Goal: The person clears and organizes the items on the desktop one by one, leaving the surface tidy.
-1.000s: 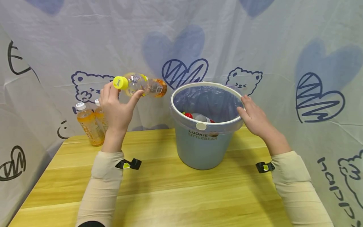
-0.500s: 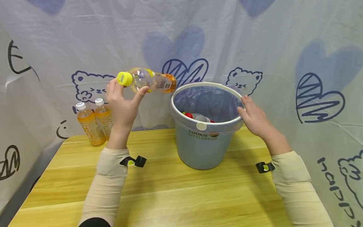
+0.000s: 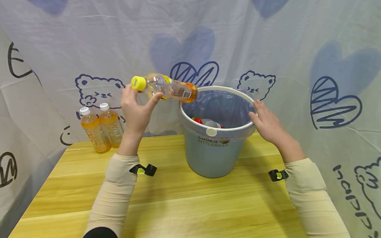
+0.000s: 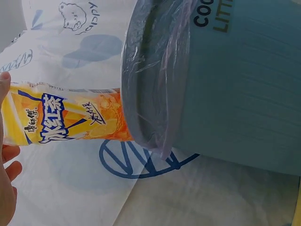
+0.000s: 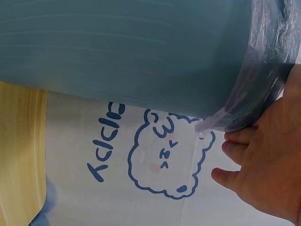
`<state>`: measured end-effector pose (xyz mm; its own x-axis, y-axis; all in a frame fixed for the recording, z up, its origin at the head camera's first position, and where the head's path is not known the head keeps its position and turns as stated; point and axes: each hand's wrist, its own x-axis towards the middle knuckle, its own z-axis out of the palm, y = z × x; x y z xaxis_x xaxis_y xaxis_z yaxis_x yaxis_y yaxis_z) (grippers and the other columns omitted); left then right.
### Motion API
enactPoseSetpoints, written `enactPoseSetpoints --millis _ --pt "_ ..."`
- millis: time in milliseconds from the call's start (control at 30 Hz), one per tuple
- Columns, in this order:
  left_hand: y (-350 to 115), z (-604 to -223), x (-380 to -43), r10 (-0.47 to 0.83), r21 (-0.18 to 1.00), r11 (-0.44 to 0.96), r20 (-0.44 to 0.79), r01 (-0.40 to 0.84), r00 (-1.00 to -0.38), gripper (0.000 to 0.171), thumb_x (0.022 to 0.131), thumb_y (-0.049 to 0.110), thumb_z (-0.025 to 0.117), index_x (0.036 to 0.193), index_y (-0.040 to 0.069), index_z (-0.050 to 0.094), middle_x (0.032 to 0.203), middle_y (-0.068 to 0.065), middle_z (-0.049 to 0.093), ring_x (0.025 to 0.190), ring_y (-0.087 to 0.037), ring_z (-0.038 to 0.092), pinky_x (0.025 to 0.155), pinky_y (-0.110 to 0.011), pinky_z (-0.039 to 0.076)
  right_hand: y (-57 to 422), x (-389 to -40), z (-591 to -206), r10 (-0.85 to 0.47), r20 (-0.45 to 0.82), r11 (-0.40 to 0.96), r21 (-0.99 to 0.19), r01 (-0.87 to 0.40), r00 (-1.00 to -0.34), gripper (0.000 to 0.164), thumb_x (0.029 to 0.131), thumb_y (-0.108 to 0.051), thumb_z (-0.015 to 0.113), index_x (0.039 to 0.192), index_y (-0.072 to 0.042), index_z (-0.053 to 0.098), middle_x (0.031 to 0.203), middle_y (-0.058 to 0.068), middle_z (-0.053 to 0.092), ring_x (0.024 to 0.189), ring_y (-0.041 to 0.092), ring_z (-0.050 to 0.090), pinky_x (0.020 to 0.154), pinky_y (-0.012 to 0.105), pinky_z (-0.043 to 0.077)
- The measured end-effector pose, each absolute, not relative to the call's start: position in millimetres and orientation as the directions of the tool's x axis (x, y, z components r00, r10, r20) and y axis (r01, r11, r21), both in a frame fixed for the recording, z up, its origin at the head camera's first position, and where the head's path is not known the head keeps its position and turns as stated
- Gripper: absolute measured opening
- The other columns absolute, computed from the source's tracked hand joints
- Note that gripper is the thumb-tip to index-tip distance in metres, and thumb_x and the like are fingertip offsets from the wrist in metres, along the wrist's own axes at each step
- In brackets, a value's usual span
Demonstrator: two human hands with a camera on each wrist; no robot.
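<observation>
My left hand (image 3: 135, 110) grips a clear plastic drink bottle (image 3: 175, 90) with a yellow cap, near its cap end. The bottle lies sideways in the air, its orange-printed base over the left rim of a blue-grey trash bin (image 3: 212, 158). In the left wrist view, the bottle's yellow and orange label (image 4: 66, 115) shows, and the bin's side hides its base. My right hand (image 3: 268, 124) rests on the bin's right rim, thumb and fingers fairly straight. A clear bag lines the bin. Inside it lie a red-capped bottle (image 3: 209, 123) and perhaps more.
Two upright bottles (image 3: 111, 127) with white caps and orange labels stand at the back left of the wooden table (image 3: 178, 211). A printed white cloth (image 3: 119, 39) hangs behind and along the sides.
My left hand has carried the yellow-capped bottle to the right, bringing its base over the bin's left rim. My right hand and the bin have stayed still.
</observation>
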<state>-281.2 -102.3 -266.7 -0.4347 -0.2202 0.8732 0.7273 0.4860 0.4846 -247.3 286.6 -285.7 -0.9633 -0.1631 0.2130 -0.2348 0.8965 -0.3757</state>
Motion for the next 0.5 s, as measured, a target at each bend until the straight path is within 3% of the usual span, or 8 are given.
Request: enactPoseSetpoints --millis 500 --pt "-93.4 -276.3 -285.3 -0.022 0.396 0.628 0.87 0.67 -0.493 0.09 0.078 0.082 0.046 0.1 -0.004 0.061 0.091 -0.021 0.059 0.086 -0.035 0.046 0.081 -0.045 0.034 286.3 -245.7 -284.7 -0.165 0.204 0.891 -0.388 -0.235 -0.965 0.068 0.105 -0.043 0.019 0.154 0.003 0.008 0.163 0.023 0.003 0.151 0.042 0.002 0.118 0.063 0.006"
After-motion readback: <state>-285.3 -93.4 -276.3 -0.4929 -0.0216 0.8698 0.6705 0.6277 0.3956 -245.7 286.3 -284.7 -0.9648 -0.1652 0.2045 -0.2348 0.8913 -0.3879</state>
